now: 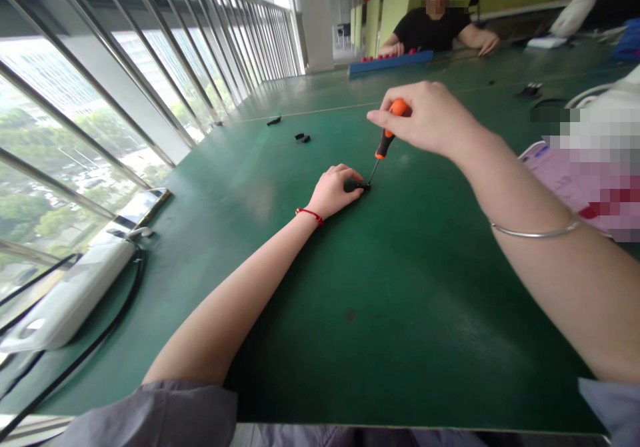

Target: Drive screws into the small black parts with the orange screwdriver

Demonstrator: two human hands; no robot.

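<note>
My right hand (420, 117) is closed around the handle of an orange and black screwdriver (385, 145). The screwdriver leans, its shaft running down to the end of a small black part (357, 185) on the green table. Fingers of my left hand (336, 190) pinch that black part from both sides and hold it against the tabletop. The hand covers some of it, so its full shape does not show. Whether the screwdriver's tip sits in a screw is too small to tell.
Small black pieces (303, 138) lie farther back on the green table (410, 313). At left are a white power strip (95, 280) with black cables and a phone (145, 207) near the metal railing. A person (433, 30) sits across, behind a blue tray (390, 65). A pink package (575, 180) lies right.
</note>
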